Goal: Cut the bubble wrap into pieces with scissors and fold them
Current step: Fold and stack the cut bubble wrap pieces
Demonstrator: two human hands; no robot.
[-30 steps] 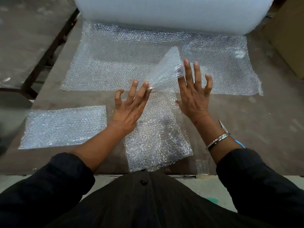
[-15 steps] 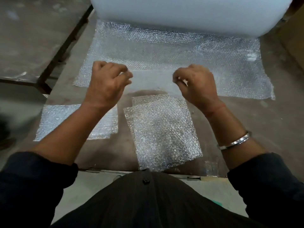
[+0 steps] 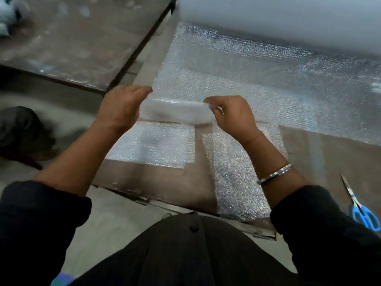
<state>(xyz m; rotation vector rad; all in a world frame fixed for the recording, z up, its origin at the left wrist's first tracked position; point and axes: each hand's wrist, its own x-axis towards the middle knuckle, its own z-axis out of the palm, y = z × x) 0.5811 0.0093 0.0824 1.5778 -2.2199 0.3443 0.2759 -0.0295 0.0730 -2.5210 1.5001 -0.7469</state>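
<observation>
A blurred piece of bubble wrap (image 3: 175,111) is stretched in the air between my two hands. My left hand (image 3: 121,108) pinches its left end and my right hand (image 3: 231,114) pinches its right end. Below them, a flat cut piece (image 3: 156,145) lies on the table at the left, and another piece (image 3: 237,178) lies along the front edge under my right forearm. The big roll (image 3: 278,19) stands at the back with its unrolled sheet (image 3: 257,83) spread toward me. Blue-handled scissors (image 3: 360,209) lie on the table at the far right.
The brown table (image 3: 156,182) ends at a metal front edge right by my body. A second table (image 3: 78,38) stands at the upper left across a narrow gap. A dark object (image 3: 18,129) lies on the floor at the left.
The view has swung left. My hands, which were curled over the table half a second ago, now hold a piece of bubble wrap taut above the flat pieces. The scissors have come into view.
</observation>
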